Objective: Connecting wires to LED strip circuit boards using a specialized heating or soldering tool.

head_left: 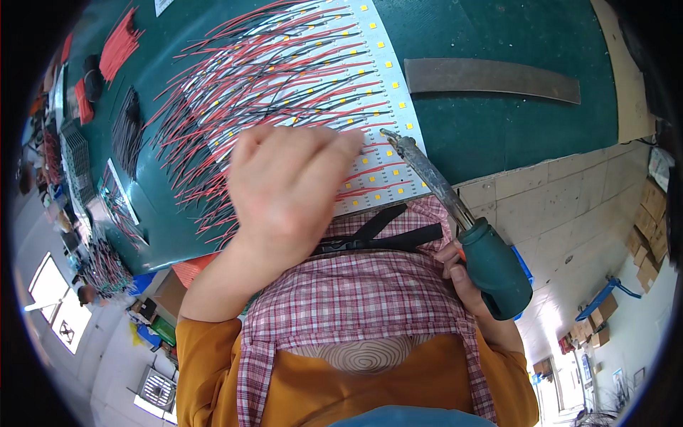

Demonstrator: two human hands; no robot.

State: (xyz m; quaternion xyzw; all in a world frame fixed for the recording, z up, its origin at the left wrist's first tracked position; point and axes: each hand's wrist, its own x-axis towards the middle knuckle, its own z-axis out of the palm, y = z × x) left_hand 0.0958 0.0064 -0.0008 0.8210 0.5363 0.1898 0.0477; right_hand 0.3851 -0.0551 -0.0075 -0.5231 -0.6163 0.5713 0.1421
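Right hand (466,274) wraps its fingers round the dark green handle of a soldering iron (455,213), low at the right, close to the body. The iron's grey shaft runs up and left, and its tip sits at the near right part of the white LED strips (370,64), just beside the left fingertips.

Left hand (288,188) hangs over the near edge of the strips, back of the hand to the camera, fingers bunched and curled down with the tips pressed onto the strips. Whether they pinch a wire I cannot tell; the hand hides what lies under it.

The strips lie side by side on a green mat (498,128), each dotted with small yellow squares. Red and black wires (235,85) fan off them toward the left and far side.

Far right on the mat: a long grey metal bar (491,77), well apart from the hands. Far left: loose bundles of red wires (117,46) and black wires (129,128). A plaid apron (356,299) over an orange shirt fills the near middle. Cardboard boxes (651,228) stand on the floor at right.
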